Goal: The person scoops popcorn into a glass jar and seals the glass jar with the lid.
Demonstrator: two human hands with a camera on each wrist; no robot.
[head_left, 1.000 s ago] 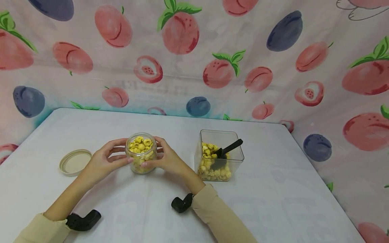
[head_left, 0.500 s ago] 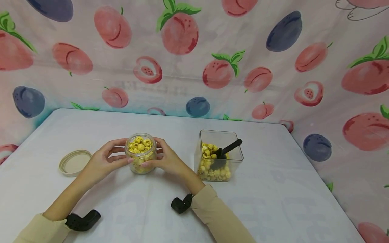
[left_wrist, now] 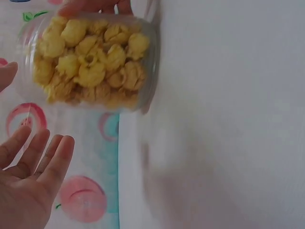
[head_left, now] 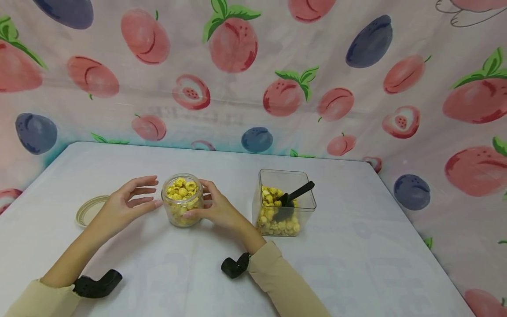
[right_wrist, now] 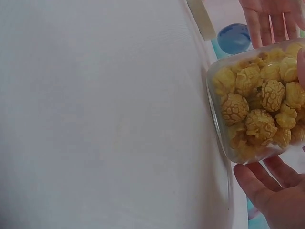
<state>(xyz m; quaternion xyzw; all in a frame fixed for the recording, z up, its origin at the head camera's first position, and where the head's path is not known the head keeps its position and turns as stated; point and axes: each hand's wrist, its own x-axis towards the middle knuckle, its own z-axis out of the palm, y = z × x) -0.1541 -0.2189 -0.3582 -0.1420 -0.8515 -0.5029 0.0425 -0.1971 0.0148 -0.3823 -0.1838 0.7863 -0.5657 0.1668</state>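
Round jar of yellow puffs upright on the worktop, right between both hands. Right hand curled around its side, gripping. Left hand just beside it, apart, fingers spread and relaxed, holding nothing. Beige lid beyond the left hand; square tub with scoop beyond the right.

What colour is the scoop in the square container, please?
Black scoop; the head view shows it best.
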